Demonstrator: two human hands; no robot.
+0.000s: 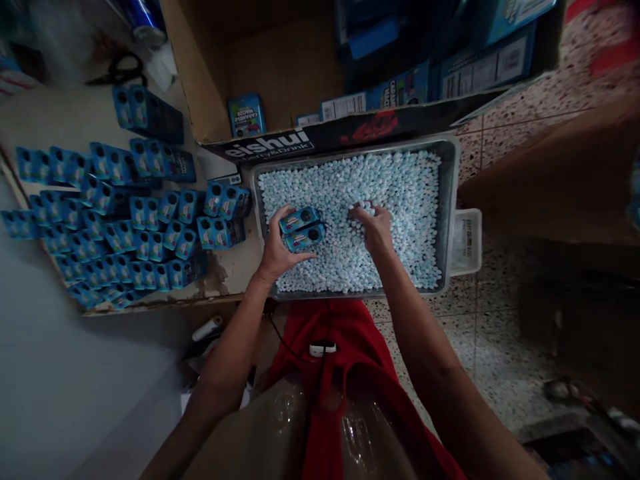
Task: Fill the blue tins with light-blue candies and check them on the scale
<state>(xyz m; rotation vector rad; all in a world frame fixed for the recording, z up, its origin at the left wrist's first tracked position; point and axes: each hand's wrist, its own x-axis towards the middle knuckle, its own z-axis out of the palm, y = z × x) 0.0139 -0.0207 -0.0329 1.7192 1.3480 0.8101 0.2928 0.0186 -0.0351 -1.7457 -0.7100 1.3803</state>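
Well, boxes [304, 238] in left hand [274, 251]

Pale surface [65, 123], 9 o'clock, worn along its 6 o'clock edge. On it: many small blue boxes [145, 212] in uneven rows, black scissors [117, 72] at 10 o'clock. Tray [447, 213] at centre, support underneath hidden.

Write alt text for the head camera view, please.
A person's left hand holds two small blue boxes over a tray of pale pellets, while the right hand touches the pellets. More blue boxes crowd the table at left.
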